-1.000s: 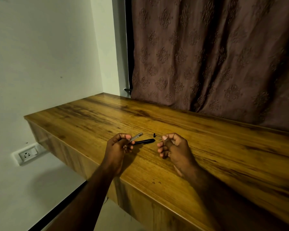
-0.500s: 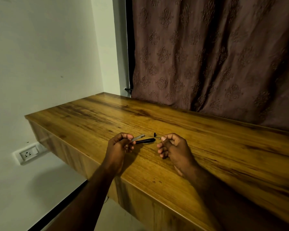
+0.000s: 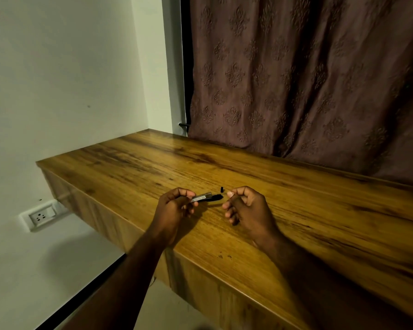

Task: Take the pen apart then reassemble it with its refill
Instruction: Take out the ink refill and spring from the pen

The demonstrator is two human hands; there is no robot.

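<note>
Near the frame's centre, the left hand (image 3: 174, 206) pinches a silvery pen barrel (image 3: 202, 197) between thumb and fingers; a black pen piece (image 3: 214, 197) lies on the wooden desk (image 3: 320, 210) just beyond it; the right hand (image 3: 246, 207), fingers curled, pinches something too thin to make out; a small black cap (image 3: 221, 188) sits just above

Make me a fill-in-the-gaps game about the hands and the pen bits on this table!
1. The silver pen piece is held by the ____ hand.
2. The small black cap lies on the ____ table.
3. Behind the table hangs a patterned ____.
4. The power socket sits on the wall ____ the tabletop.

Missing words: left; wooden; curtain; below
</note>
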